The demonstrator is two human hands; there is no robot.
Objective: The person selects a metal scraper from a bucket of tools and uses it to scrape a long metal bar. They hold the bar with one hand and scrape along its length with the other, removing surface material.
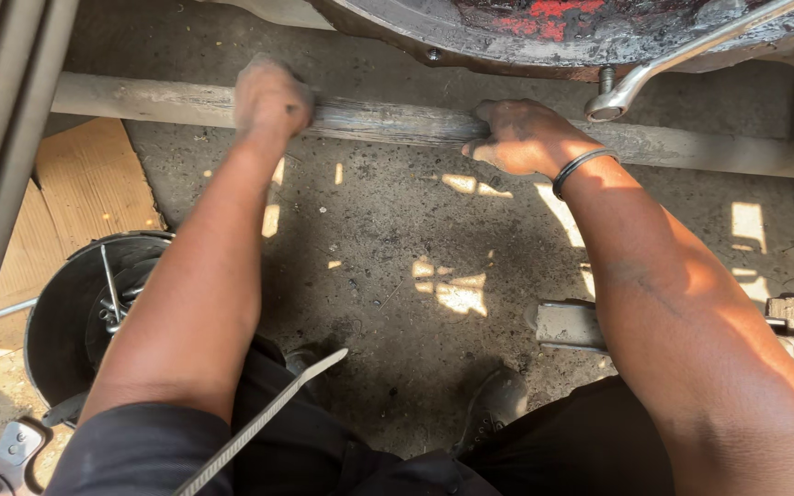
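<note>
Both hands clamp on a long wooden beam lying across the concrete floor.

The left hand is fisted tight around the beam, knuckles up, fingers wrapped over its far edge. The right hand, a dark band at its wrist, grasps the same beam further along, fingers curled over the top and thumb tucked near the front face. The beam runs left to right just beneath a grimy metal housing, where a wrench hangs from a bolt near the right hand. A black bucket of tools sits by the left elbow.
</note>
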